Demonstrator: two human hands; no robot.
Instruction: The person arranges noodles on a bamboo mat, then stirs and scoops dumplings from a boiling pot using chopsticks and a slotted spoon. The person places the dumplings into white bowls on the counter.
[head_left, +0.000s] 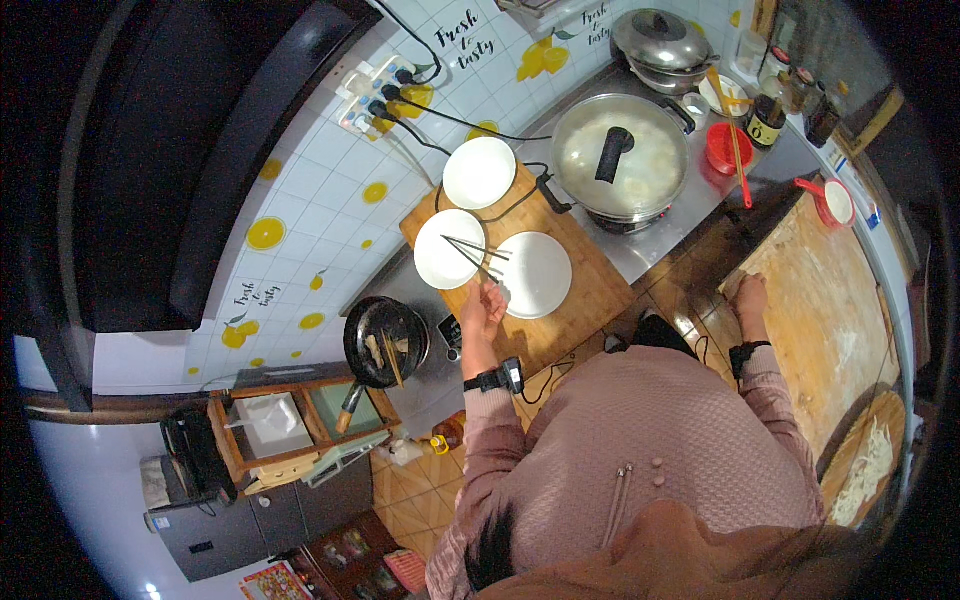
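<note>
My left hand (484, 309) is at the near rim of a white bowl (439, 259), thumb against the rim and fingers curled. Dark chopsticks (471, 246) lie across this bowl, their ends reaching over a wider white dish (544, 277) beside it. Another white bowl (480, 174) stands farther back on the same wooden cutting board (592, 292). Off to the right, my right hand (748, 296) is curled into a loose fist at the edge of a large flour-dusted wooden board (817, 300). I see nothing held in it.
A glass-lidded electric pan (622, 157) sits behind the cutting board, its cord running to a power strip (379, 97). A black frying pan (382, 330) holds wooden chopsticks and some food. Noodle-like strips (862, 480) lie on a round board. A red bowl (727, 150) stands near sauce bottles.
</note>
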